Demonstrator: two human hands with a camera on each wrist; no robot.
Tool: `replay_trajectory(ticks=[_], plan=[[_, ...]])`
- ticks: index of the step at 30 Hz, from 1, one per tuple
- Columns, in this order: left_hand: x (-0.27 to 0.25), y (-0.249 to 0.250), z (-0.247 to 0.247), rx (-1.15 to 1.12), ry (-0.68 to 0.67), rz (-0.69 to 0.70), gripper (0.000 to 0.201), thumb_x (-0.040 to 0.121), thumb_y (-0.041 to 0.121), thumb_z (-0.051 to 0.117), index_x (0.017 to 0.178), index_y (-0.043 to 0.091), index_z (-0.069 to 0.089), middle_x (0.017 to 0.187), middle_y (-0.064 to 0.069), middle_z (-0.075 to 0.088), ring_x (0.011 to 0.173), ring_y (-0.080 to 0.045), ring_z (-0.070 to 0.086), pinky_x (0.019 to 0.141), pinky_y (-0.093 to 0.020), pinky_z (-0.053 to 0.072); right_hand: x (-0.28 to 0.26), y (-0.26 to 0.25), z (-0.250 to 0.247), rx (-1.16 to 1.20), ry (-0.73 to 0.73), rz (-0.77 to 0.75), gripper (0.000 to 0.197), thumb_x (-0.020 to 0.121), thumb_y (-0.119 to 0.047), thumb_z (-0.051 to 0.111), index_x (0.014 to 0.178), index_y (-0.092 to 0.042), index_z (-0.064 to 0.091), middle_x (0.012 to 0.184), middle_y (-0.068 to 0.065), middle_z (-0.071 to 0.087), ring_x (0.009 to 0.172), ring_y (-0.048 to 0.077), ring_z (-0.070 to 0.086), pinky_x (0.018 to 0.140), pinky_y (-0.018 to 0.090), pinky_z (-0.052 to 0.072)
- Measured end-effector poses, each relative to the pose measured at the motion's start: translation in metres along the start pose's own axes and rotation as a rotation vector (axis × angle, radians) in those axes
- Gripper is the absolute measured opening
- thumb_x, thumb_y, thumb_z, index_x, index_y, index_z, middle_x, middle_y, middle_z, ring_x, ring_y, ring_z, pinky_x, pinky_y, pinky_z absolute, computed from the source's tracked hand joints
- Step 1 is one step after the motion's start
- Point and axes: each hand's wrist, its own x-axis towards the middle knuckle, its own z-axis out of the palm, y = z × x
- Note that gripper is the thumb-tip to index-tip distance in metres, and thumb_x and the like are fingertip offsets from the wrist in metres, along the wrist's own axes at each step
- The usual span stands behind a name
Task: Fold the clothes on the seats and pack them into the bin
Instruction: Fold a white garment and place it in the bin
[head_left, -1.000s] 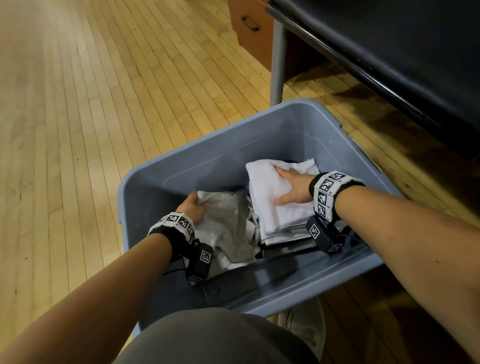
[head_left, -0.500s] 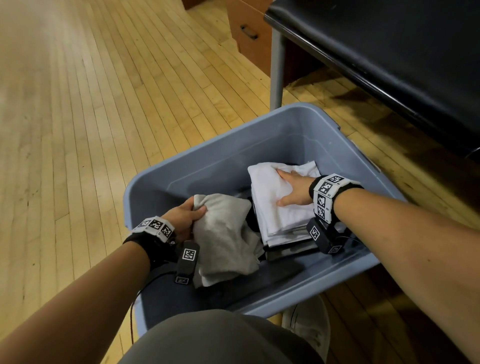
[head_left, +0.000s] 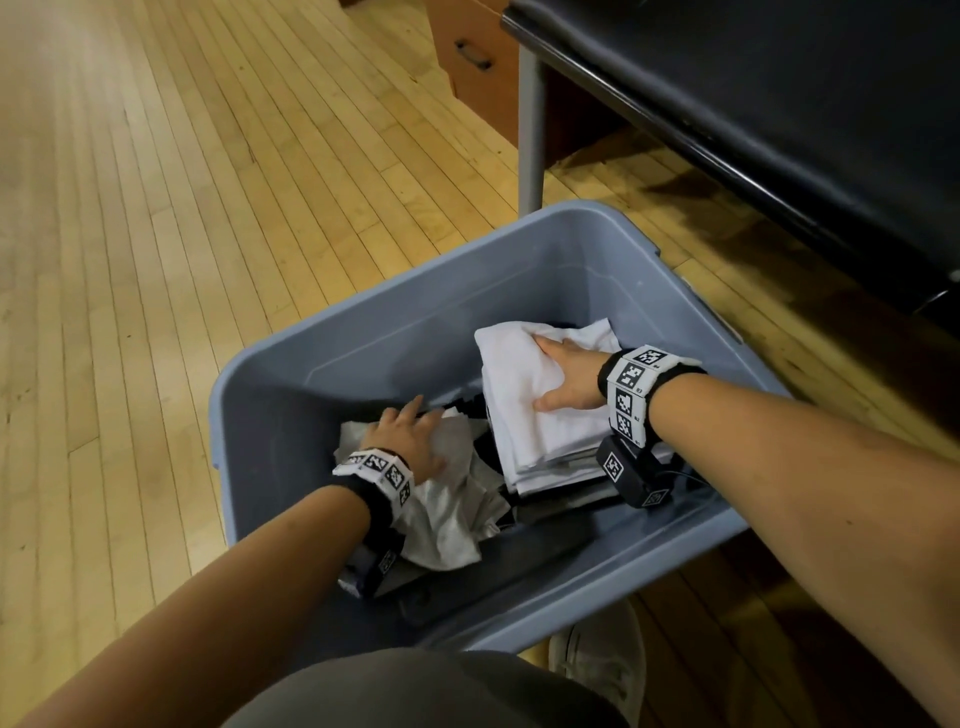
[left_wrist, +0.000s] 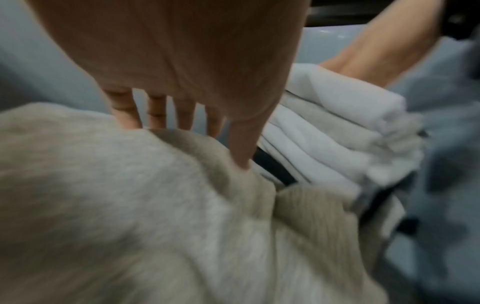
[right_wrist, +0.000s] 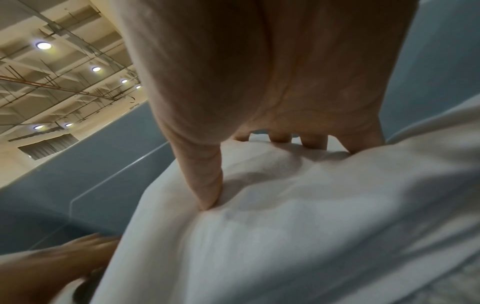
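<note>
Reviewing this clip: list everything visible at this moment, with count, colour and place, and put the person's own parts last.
bin: one, blue-grey, on the floor in front of the person.
folded stack: one, white, right side of the bin, under the right hand.
grey garment: one, light grey, rumpled, left side of the bin, under the left hand.
dark items: count unclear, black, on the bin bottom beneath the clothes.
seat: one, black, metal leg, upper right.
cabinet: one, brown wood, behind the seat.
floor: light wood planks.
shoe: one, pale, by the bin's near edge.
left hand: fingers straight, resting on the grey garment.
right hand: flat, pressing on the folded stack.
</note>
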Motion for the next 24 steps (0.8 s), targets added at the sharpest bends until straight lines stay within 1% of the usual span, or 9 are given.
replay_trajectory(ticks=[3,8,10,13,15,18,20,22,24], plan=[[0.016,-0.004,-0.009,0.055,-0.016,-0.056,0.050,0.085,0.042,0.060,0.131,0.024,0.051,0.136,-0.008,0.048,0.125,-0.032,0.040,0.104,-0.044,0.036,0.002,0.002,0.001,-0.001,-0.003,-0.005,0.114,0.071,-0.066,0.066,0.152,-0.040,-0.010,0.162,0.007,0.010,0.145,0.035,0.024,0.113,0.054,0.029],[0.024,-0.018,-0.035,-0.250,0.056,-0.023,0.023,0.085,0.033,0.062,0.105,0.023,0.065,0.117,-0.007,0.065,0.109,-0.032,0.058,0.090,-0.037,0.049,0.004,0.004,0.003,-0.007,0.014,0.008,0.111,0.076,-0.061,0.067,0.154,-0.037,-0.009,0.162,0.011,0.009,0.146,0.035,0.022,0.115,0.053,0.027],[0.027,-0.023,-0.045,-0.350,0.108,-0.048,0.023,0.086,0.028,0.063,0.105,0.016,0.065,0.117,-0.011,0.065,0.108,-0.033,0.058,0.089,-0.035,0.047,0.004,0.002,0.002,-0.006,0.018,0.006,0.110,0.077,-0.060,0.067,0.154,-0.037,-0.009,0.162,0.011,0.010,0.146,0.035,0.022,0.115,0.053,0.027],[0.026,-0.021,-0.052,-0.463,0.137,-0.125,0.048,0.083,0.029,0.070,0.125,0.012,0.054,0.130,-0.015,0.053,0.116,-0.035,0.052,0.095,-0.038,0.044,0.003,-0.001,0.000,-0.002,0.020,0.001,0.112,0.074,-0.062,0.067,0.154,-0.038,-0.008,0.161,0.011,0.012,0.145,0.035,0.023,0.114,0.054,0.028],[0.016,-0.012,-0.052,-0.351,0.173,-0.144,0.072,0.076,0.035,0.077,0.135,0.014,0.041,0.135,-0.017,0.040,0.122,-0.037,0.044,0.101,-0.044,0.042,0.001,-0.004,-0.001,0.006,0.022,0.008,0.114,0.071,-0.063,0.068,0.153,-0.039,-0.008,0.161,0.010,0.014,0.144,0.035,0.026,0.113,0.053,0.031],[0.000,0.004,-0.038,-0.122,0.180,0.015,0.078,0.070,0.039,0.079,0.134,0.019,0.038,0.132,-0.010,0.040,0.121,-0.033,0.044,0.098,-0.045,0.042,-0.002,-0.008,-0.002,-0.009,0.052,0.017,0.112,0.074,-0.058,0.070,0.154,-0.036,-0.005,0.158,0.012,0.019,0.140,0.037,0.032,0.110,0.051,0.036],[-0.005,0.005,-0.022,-0.079,0.013,0.088,0.087,0.068,0.047,0.078,0.139,0.027,0.033,0.143,-0.003,0.035,0.132,-0.027,0.038,0.103,-0.046,0.038,-0.005,-0.009,-0.002,-0.026,0.068,0.021,0.111,0.077,-0.054,0.071,0.155,-0.033,-0.004,0.156,0.015,0.021,0.137,0.039,0.035,0.108,0.049,0.039],[-0.005,-0.002,-0.007,0.012,-0.193,0.076,0.101,0.065,0.058,0.076,0.147,0.033,0.024,0.159,0.001,0.012,0.147,-0.024,0.014,0.112,-0.052,0.027,-0.011,-0.012,-0.003,-0.056,0.073,0.019,0.113,0.076,-0.053,0.073,0.155,-0.032,-0.005,0.156,0.017,0.020,0.136,0.041,0.036,0.106,0.048,0.041],[-0.003,-0.006,-0.001,0.106,-0.317,0.062,0.109,0.064,0.066,0.072,0.151,0.036,0.014,0.161,-0.001,-0.013,0.148,-0.025,-0.010,0.117,-0.054,0.016,-0.018,-0.014,-0.004,-0.088,0.074,0.019,0.117,0.074,-0.053,0.075,0.154,-0.032,-0.007,0.157,0.018,0.015,0.137,0.042,0.034,0.107,0.051,0.040]])
